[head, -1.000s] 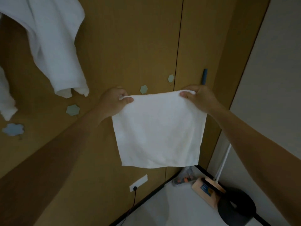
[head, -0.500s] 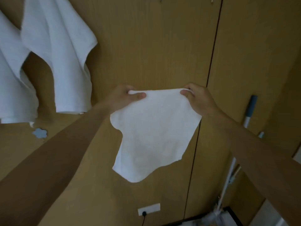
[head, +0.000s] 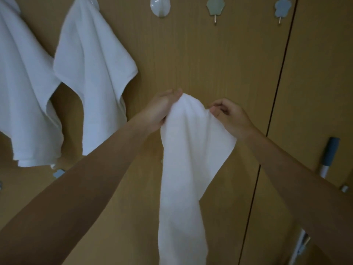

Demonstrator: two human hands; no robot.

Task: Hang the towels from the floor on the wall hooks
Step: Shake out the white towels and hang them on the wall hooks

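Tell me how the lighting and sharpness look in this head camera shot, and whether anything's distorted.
Head view: dim, warm, even light with no glare; the hung towels cast soft shadows on the wooden wall; the held towel looks slightly soft toward its lower end; the wide lens makes both forearms loom large near the bottom edge.

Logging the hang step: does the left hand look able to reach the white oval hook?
Probably yes. The hook is bare and sits almost straight above the left hand, with only bare wall between; the hung towels lie off to the side. The towel it grips should not hinder it.
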